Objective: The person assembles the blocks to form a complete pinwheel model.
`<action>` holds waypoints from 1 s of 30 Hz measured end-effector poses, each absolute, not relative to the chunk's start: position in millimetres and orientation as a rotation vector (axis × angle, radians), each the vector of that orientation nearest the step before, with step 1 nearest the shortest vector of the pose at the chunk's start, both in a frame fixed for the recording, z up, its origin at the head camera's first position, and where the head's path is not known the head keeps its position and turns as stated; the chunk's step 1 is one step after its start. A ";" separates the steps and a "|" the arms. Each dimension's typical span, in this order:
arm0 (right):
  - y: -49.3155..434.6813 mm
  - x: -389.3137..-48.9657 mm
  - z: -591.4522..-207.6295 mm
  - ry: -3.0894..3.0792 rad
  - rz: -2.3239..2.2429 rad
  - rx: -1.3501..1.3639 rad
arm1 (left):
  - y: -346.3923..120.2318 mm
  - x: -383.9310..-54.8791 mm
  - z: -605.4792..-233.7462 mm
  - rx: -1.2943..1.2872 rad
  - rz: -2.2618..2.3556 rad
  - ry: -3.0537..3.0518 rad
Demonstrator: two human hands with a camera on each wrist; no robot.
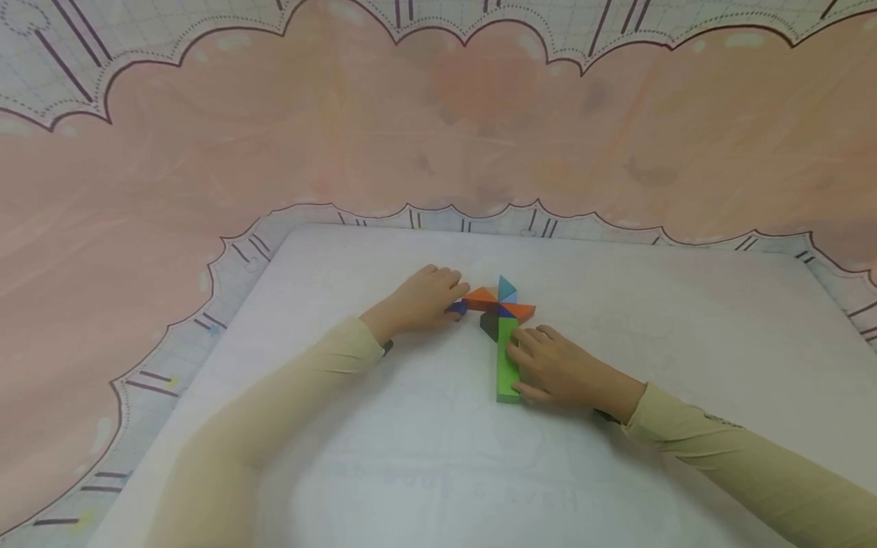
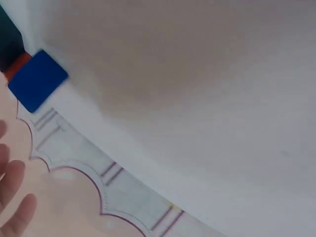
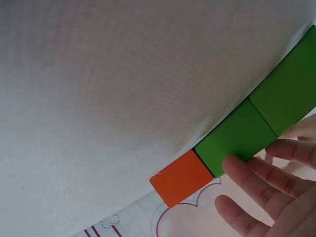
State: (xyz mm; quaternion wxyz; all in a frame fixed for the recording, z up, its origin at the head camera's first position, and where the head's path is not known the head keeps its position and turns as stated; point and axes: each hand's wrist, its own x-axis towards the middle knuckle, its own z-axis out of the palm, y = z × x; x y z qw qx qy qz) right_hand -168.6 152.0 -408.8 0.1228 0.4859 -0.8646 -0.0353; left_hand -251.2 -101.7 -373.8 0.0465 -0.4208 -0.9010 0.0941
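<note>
On the white table, small coloured blocks form a pinwheel shape, with orange blocks (image 1: 482, 300) on the left, another orange block (image 1: 524, 312) on the right and a light-blue triangle (image 1: 505, 288) on top. My left hand (image 1: 421, 301) is by the pinwheel's left end, beside a blue block (image 2: 38, 80); its visible fingers (image 2: 15, 182) are loosely spread in the left wrist view. Below the pinwheel's centre runs a green strip (image 1: 505, 369), two blocks end to end with a seam in the right wrist view. My right hand (image 1: 558, 369) touches its right side with extended fingers.
A dark block (image 1: 489, 325) lies left of the strip's upper end. The white table (image 1: 384, 441) has a patterned cloth (image 1: 438, 152) with scalloped trim beyond its far and left edges.
</note>
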 end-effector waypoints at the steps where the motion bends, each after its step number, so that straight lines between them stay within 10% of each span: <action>1: 151.9 -168.7 -408.5 -2.530 -0.107 1.415 | -104.4 -252.2 -373.9 -1.273 0.302 -2.749; 30: 151.0 -166.9 -405.0 -2.560 -0.128 1.415 | -101.5 -255.0 -381.3 -1.350 0.290 -2.742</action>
